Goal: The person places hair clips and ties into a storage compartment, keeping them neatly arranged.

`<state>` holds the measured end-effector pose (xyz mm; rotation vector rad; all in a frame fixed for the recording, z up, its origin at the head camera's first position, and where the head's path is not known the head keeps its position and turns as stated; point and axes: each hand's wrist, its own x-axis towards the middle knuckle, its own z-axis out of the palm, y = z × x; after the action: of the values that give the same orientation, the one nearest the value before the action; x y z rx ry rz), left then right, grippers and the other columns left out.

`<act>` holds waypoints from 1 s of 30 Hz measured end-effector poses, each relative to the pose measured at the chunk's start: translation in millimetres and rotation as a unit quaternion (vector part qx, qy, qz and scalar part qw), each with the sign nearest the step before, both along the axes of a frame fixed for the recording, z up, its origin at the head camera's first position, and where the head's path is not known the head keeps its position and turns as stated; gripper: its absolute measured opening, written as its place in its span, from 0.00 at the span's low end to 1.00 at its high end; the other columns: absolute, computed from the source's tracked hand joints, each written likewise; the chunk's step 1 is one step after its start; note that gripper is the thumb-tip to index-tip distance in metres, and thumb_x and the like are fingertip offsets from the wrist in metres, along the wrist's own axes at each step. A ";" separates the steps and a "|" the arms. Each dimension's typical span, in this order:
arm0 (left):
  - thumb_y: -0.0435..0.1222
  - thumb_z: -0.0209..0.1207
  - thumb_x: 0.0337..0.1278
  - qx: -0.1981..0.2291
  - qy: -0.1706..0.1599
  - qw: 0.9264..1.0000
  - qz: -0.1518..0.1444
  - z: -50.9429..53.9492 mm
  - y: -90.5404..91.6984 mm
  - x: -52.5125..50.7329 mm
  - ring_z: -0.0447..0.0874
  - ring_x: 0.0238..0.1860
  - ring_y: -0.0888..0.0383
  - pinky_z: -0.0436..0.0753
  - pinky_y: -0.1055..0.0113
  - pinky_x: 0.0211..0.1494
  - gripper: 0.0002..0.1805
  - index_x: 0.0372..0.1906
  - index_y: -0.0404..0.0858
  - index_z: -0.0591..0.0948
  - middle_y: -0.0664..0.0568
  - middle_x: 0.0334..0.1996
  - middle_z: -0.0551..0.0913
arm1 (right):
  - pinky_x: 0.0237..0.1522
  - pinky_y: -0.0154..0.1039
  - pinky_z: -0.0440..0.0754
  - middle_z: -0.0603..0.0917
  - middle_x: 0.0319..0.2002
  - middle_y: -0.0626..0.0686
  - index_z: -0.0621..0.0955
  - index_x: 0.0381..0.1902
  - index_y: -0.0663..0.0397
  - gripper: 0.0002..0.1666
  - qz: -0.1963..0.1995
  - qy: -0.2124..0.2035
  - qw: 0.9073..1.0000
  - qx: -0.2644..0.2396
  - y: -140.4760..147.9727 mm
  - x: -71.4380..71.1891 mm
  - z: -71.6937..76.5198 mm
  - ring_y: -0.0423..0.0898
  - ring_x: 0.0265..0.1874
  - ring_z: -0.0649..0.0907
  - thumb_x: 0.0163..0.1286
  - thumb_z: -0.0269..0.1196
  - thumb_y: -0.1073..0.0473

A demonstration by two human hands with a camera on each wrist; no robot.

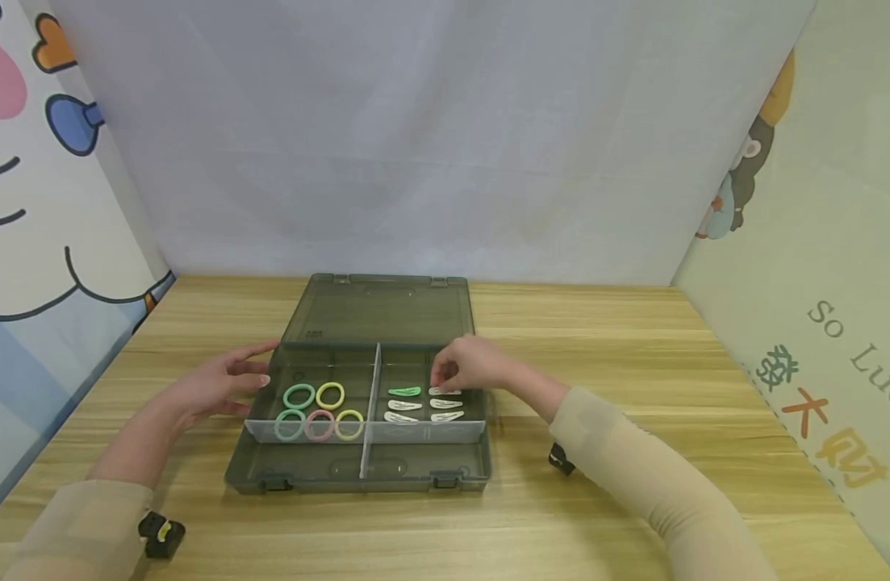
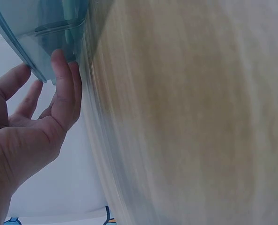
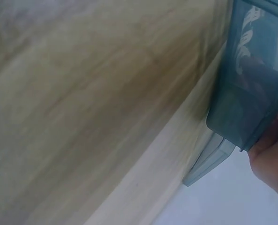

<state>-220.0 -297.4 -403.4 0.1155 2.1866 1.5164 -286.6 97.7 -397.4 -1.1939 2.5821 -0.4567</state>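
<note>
A grey translucent divided box (image 1: pixel 307 484) lies with its lid (image 1: pixel 379 311) folded back. Several hair ties (image 1: pixel 319 425) in green, yellow and pink rest in its left large compartment. One green snap hair clip (image 1: pixel 404 391) and several white ones lie in two columns in the right compartment. Reaching over the right wall, my right hand (image 1: pixel 477 363) pinches the top white hair clip (image 1: pixel 446 391) of the right column; the fingertips partly cover it. My left hand (image 1: pixel 215 383) rests spread fingers against the box's left side; the left wrist view shows fingertips (image 2: pixel 59 58) on the wall.
Front compartments of the box show bare floors behind the latches (image 1: pixel 445 482). The wooden table (image 1: pixel 597 339) extends around the box. A pale curtain (image 1: pixel 415 161) stands behind, with printed panels (image 1: pixel 815 323) at both sides.
</note>
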 end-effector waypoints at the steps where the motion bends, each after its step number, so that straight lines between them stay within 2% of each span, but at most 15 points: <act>1: 0.41 0.54 0.67 0.000 0.000 1.000 0.000 0.0 0.1 0.0 0.56 0.66 0.32 0.79 0.52 0.50 0.41 0.76 0.47 0.44 0.29 0.71 0.46 | 0.32 0.31 0.76 0.83 0.26 0.36 0.84 0.30 0.42 0.02 0.001 0.011 1.000 0.009 -0.5 0.4 -0.6 0.31 0.24 0.78 0.60 0.68 0.54; 8: 0.41 0.54 0.66 -0.001 0.001 1.000 0.001 -0.4 0.2 0.9 0.58 0.65 0.32 0.80 0.53 0.49 0.41 0.76 0.46 0.44 0.28 0.71 0.46 | 0.29 0.31 0.73 0.82 0.26 0.35 0.83 0.31 0.39 0.02 0.008 0.055 0.998 0.042 -2.3 3.2 -2.4 0.32 0.22 0.76 0.60 0.68 0.53; 15: 0.41 0.54 0.67 -0.001 0.003 1.000 0.000 0.0 -0.6 1.8 0.55 0.66 0.31 0.79 0.53 0.49 0.41 0.76 0.46 0.43 0.29 0.71 0.46 | 0.28 0.31 0.72 0.83 0.28 0.35 0.83 0.31 0.38 0.02 0.011 0.064 0.997 0.042 -3.6 3.9 -1.5 0.32 0.22 0.75 0.60 0.68 0.53; 18: 0.41 0.54 0.67 -0.003 0.004 1.000 -0.001 0.7 -1.1 1.1 0.56 0.66 0.31 0.80 0.53 0.49 0.41 0.76 0.46 0.44 0.29 0.71 0.46 | 0.27 0.30 0.71 0.83 0.29 0.36 0.84 0.32 0.41 0.02 0.018 0.049 0.998 0.017 -2.5 3.2 -0.1 0.32 0.22 0.75 0.61 0.67 0.55; 24: 0.40 0.53 0.67 -0.013 0.005 1.000 -0.002 1.8 -0.3 0.5 0.60 0.64 0.33 0.80 0.54 0.47 0.40 0.76 0.45 0.44 0.28 0.70 0.48 | 0.34 0.29 0.77 0.84 0.33 0.43 0.84 0.37 0.53 0.05 0.050 -0.011 0.996 -0.079 11.0 3.9 10.9 0.34 0.29 0.79 0.63 0.65 0.60; 27: 0.40 0.52 0.68 -0.032 0.018 0.999 -0.005 3.6 1.0 1.0 0.64 0.62 0.35 0.81 0.54 0.45 0.39 0.76 0.43 0.45 0.27 0.68 0.51 | 0.36 0.34 0.79 0.84 0.34 0.44 0.84 0.39 0.55 0.07 0.049 0.008 0.994 -0.097 24.4 8.3 23.7 0.36 0.32 0.80 0.64 0.64 0.60; 30: 0.40 0.51 0.69 -0.046 0.046 0.998 -0.007 7.3 1.6 3.1 0.67 0.60 0.34 0.82 0.54 0.44 0.39 0.75 0.39 0.44 0.26 0.66 0.54 | 0.39 0.41 0.80 0.84 0.36 0.44 0.84 0.39 0.53 0.07 0.031 0.039 0.993 -0.103 41.4 16.4 40.0 0.38 0.34 0.80 0.65 0.63 0.59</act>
<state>-216.9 -295.7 -396.1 0.1745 2.3196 1.4248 -270.2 139.0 -357.4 -1.3802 2.6040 -0.6910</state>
